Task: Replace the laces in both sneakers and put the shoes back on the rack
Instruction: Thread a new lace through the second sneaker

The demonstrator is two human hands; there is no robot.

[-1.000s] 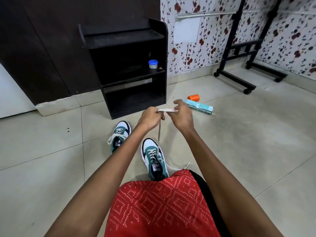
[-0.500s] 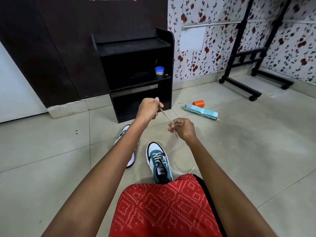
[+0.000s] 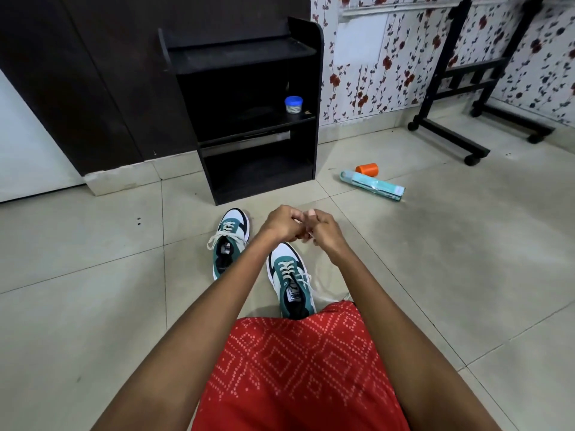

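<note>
Head cam: both hands were bunched up together out in front, left hand (image 3: 281, 223) and right hand (image 3: 326, 230) knuckle to knuckle, fingers curled in and pinching a pale lace (image 3: 308, 235) between them. Only a tiny bit of it showed past the fingers, so I couldn't tell how it was wrapped.

They were right over the toe of the near sneaker (image 3: 291, 281), the teal and white one on the floor (image 3: 93, 306) just ahead of the red patterned cloth (image 3: 295, 368) on the person's lap. It had loose pale lace spilling off its right side.

The far sneaker (image 3: 228, 244) sat just to the left and a bit further out, laced, with floppy loops.

The black shoe rack (image 3: 305, 88) stood against the wall beyond them, holding only a little blue-lidded jar (image 3: 293, 104) on its middle shelf. To the right on the floor lay a teal tube (image 3: 373, 185) touching an orange cap (image 3: 367, 168), and further back stood a black wheeled stand (image 3: 451, 98).
</note>
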